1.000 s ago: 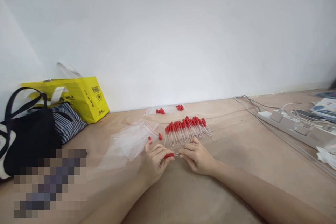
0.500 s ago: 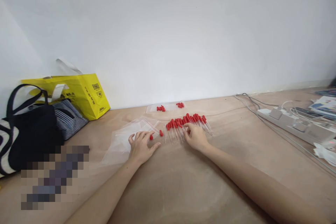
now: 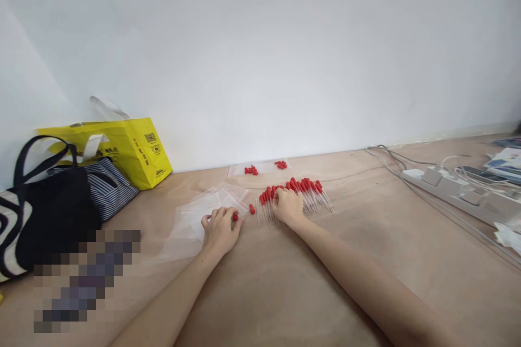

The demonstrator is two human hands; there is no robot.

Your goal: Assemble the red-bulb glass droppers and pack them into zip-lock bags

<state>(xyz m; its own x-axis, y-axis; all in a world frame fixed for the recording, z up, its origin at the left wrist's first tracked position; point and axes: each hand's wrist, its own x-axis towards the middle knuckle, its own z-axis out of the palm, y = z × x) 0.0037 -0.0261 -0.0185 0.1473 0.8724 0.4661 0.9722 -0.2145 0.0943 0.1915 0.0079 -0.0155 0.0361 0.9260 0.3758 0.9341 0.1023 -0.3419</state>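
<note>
On the table, centre: both hands down among the parts.
Left hand (image 3: 220,227): fingers curled around a loose red cap (image 3: 235,217), on the clear bags (image 3: 195,217); half a second ago it lay flat and spread.
Right hand (image 3: 287,206): closed over the row of red-capped droppers (image 3: 303,192), has slid toward 9 o'clock; grip hidden.
Second cap (image 3: 252,209): between the hands.
Change: the dropper both hands held a second ago is gone from them.
At 12 o'clock: spare caps (image 3: 251,171).
At 9 o'clock: yellow bag (image 3: 130,149).

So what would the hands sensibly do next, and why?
Probably lift the red cap that the left hand is pinching off the clear bags, while the right hand, resting on the row of red-capped droppers, draws out one glass tube to meet it.
</note>
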